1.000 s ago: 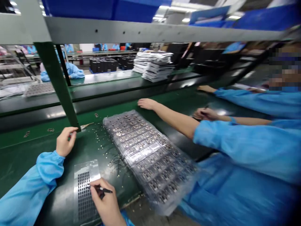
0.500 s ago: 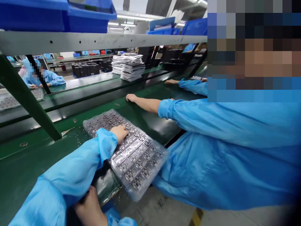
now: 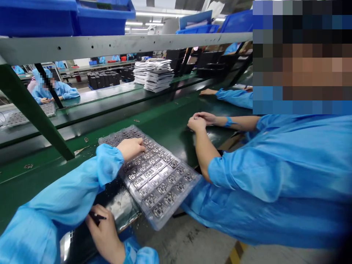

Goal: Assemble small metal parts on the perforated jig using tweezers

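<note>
My left hand (image 3: 132, 148) reaches over a clear plastic tray (image 3: 162, 222) whose pockets hold small circuit boards (image 3: 151, 200). Its fingers are bent together against the pockets in the tray's upper half, and whatever they pinch is hidden. Low in the view, my right hand (image 3: 106, 233) is closed around a thin black tool (image 3: 97, 216), of which only a short part shows. This hand is beside the bench edge, left of the tray's near end. The tray lies slanted, with its near corner jutting past the edge.
Small loose parts (image 3: 28, 166) lie on the green bench (image 3: 16, 198). At right, a co-worker in blue holds both hands (image 3: 199, 121) together over the bench. A green post (image 3: 38, 113), a grey shelf beam (image 3: 123, 44) with blue bins (image 3: 104, 20), and a paper stack (image 3: 156, 75) stand beyond.
My left hand has shifted slightly up and left over the tray. My right hand shows more clearly, with the black tool visible. The co-worker's outstretched arm has drawn back and their hands have met.
</note>
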Tool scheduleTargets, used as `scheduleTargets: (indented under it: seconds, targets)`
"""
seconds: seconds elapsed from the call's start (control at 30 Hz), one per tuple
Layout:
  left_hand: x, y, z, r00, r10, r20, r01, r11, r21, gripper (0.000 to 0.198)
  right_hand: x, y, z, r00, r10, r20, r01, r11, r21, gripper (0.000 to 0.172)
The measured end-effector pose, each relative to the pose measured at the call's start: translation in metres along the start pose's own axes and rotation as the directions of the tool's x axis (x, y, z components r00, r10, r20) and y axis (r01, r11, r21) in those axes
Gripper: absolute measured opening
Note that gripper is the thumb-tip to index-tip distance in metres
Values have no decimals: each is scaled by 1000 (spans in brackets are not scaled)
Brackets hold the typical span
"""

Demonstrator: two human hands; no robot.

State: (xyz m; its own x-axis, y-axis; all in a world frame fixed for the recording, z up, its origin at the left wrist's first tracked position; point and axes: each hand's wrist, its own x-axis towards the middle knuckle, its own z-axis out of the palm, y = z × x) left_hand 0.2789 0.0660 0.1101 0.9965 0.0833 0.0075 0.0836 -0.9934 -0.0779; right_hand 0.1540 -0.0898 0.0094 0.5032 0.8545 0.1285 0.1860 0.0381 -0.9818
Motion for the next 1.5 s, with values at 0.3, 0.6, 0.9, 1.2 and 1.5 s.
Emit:
scheduleTargets:
  seconds: [0.3,0.6,0.9,1.2,1.5]
  targets:
    - [-170,-9,4,952,-45,-303,-8,985,-171,32,-2,19,10,978,67,196,-122,950,286,32]
    - [-275,26,72,824,-277,-494,165,952,-258,25,15,20,9,939,144,312,-281,843,459,38]
    - [-282,36,84,630,-706,-323,300,606,-737,25,6,23,23,949,151,276,-238,919,315,30]
    - [-276,34,92,656,-725,208,369,69,-927,21,1,21,26,947,85,311,-133,982,134,24]
    - [-278,34,89,630,-734,254,311,-61,-948,17,3,21,25,953,112,282,-151,981,122,27]
